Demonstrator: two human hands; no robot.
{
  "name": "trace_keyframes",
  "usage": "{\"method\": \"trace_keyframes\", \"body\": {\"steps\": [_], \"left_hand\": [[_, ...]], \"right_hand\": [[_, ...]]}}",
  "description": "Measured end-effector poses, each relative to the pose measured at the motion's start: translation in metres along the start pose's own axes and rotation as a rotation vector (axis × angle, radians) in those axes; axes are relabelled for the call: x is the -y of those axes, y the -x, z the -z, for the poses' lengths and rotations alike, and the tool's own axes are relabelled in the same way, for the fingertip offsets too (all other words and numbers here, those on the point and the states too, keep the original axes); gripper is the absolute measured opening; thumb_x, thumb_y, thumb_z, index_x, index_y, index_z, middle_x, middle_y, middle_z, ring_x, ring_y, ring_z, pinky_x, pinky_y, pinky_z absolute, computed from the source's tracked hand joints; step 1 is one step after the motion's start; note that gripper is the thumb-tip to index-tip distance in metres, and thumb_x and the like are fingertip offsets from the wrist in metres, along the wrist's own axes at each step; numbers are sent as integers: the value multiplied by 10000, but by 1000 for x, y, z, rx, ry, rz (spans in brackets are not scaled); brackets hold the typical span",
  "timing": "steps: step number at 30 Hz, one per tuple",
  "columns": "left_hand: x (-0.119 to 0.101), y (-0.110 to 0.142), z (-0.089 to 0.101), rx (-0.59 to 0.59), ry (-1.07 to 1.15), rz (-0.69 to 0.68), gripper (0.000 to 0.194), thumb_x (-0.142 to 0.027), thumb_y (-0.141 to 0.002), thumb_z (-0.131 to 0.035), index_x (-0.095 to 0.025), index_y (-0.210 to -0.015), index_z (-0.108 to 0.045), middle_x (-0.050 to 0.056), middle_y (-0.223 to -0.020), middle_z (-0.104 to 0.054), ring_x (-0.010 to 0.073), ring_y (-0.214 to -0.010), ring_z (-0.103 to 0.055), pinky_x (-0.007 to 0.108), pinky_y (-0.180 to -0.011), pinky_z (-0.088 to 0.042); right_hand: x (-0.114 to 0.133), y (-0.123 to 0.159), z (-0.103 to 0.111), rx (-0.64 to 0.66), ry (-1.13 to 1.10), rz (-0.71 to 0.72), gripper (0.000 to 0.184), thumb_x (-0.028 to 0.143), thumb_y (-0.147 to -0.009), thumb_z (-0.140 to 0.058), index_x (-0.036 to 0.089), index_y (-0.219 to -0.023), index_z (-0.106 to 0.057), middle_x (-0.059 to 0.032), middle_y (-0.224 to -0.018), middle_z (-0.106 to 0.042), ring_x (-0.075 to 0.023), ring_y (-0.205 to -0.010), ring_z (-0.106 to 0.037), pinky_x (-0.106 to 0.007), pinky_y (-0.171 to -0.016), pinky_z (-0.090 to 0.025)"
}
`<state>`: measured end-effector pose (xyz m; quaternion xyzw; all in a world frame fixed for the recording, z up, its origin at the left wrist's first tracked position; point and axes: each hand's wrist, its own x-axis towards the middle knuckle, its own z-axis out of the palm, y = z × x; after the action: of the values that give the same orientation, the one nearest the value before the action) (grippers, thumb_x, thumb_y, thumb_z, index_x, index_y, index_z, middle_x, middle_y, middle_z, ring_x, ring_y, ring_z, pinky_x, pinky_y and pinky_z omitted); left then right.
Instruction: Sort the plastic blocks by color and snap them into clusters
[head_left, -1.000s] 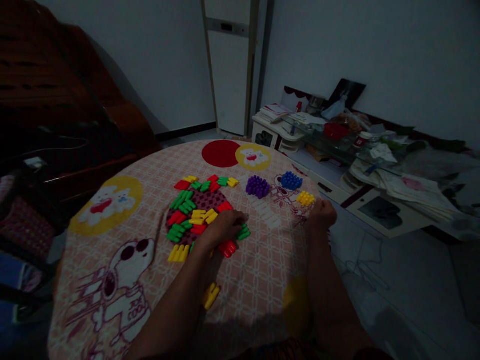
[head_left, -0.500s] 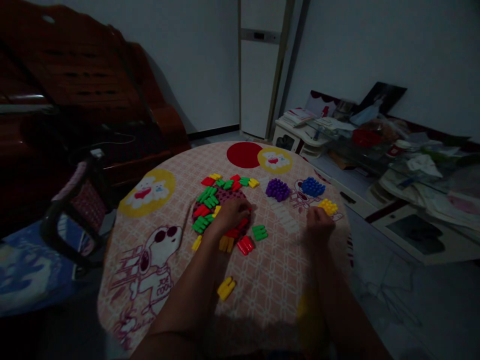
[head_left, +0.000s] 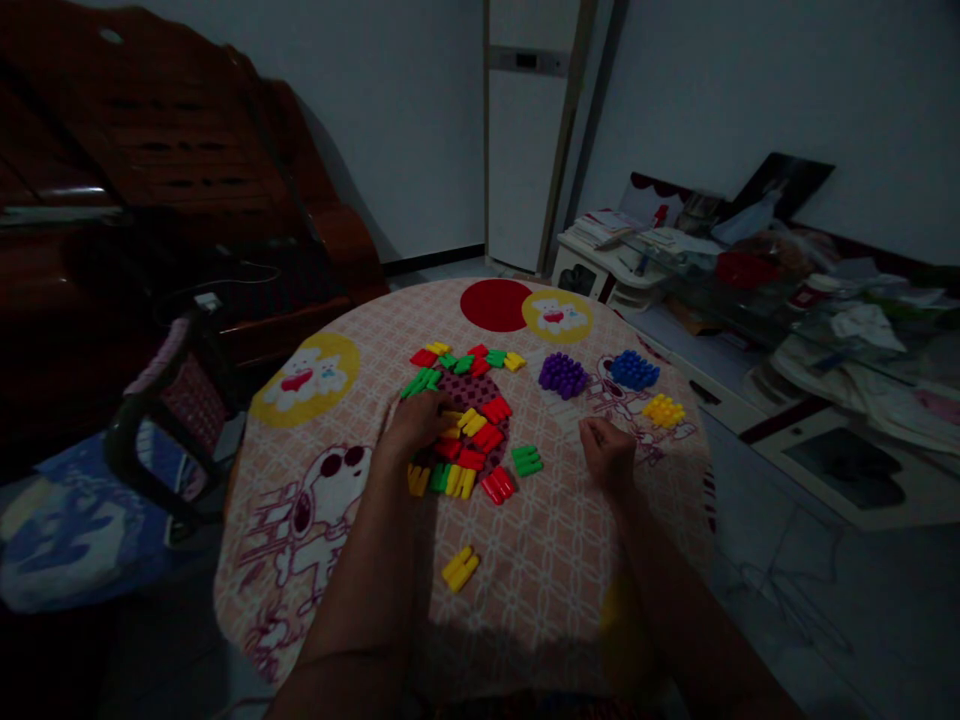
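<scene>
My left hand (head_left: 415,424) is over the left side of a loose pile of plastic building blocks, fingers curled down among them; what they grip is hidden. Beside its fingertips lie yellow blocks (head_left: 472,422) and red blocks (head_left: 488,437), on a dark dotted round patch (head_left: 469,388). My right hand (head_left: 609,455) is closed above the cloth, right of a green block (head_left: 527,460); I cannot make out anything in it. Beyond it stand a purple block cluster (head_left: 563,374), a blue cluster (head_left: 634,369) and a yellow cluster (head_left: 664,411).
A patterned cloth (head_left: 540,560) covers the round table. One yellow block (head_left: 460,569) lies apart near the front. At left are a chair (head_left: 176,410) and a wooden sofa (head_left: 187,200). A cluttered low cabinet (head_left: 825,450) stands at right.
My left hand has moved left across the pile, uncovering red and yellow blocks. My right hand has drawn left and nearer, away from the yellow cluster. The view has shifted slightly.
</scene>
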<state>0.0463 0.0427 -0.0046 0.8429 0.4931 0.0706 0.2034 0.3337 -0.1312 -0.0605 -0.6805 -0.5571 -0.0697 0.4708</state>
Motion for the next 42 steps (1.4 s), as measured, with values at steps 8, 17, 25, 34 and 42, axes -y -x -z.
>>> {"method": "trace_keyframes", "body": {"steps": [8,17,25,34,42], "left_hand": [[5,3,8,-160,427,54,311,-351,-705,-675,-172,-949,-747,46,-835,-748,195,-743,-657,262,-653,-464],[-53,-1,-13,-4,721,-218,350,-412,-733,-636,-138,-941,-698,57,-851,-720,186,-759,-650,269,-678,-505],[-16,-2,0,-230,197,26,337,-315,-800,-583,-171,-1072,-721,77,-930,-745,222,-818,-654,299,-731,-479],[-23,-4,-8,-69,35,-63,262,-306,-824,-607,-197,-1006,-760,83,-963,-754,238,-860,-674,298,-738,-460],[-46,-5,-15,-103,471,-64,331,-398,-763,-633,-154,-971,-715,44,-802,-712,189,-704,-633,259,-613,-434]], "right_hand": [[7,-1,2,20,4,-15,326,364,-940,-482,185,-722,-645,-24,-629,-621,-131,-558,-549,-251,-611,-429],[12,-1,-5,50,-31,25,306,353,-931,-492,193,-748,-677,-36,-660,-663,-133,-579,-574,-244,-620,-441],[4,-1,-4,55,-14,-29,291,353,-916,-508,193,-729,-665,-14,-618,-629,-126,-537,-529,-240,-585,-407],[4,-1,-5,76,-14,-37,293,354,-912,-507,198,-717,-662,-10,-604,-615,-128,-534,-522,-242,-575,-405],[20,-1,-5,50,-90,18,209,337,-917,-568,202,-872,-721,-53,-748,-709,-160,-634,-631,-273,-658,-506]]}}
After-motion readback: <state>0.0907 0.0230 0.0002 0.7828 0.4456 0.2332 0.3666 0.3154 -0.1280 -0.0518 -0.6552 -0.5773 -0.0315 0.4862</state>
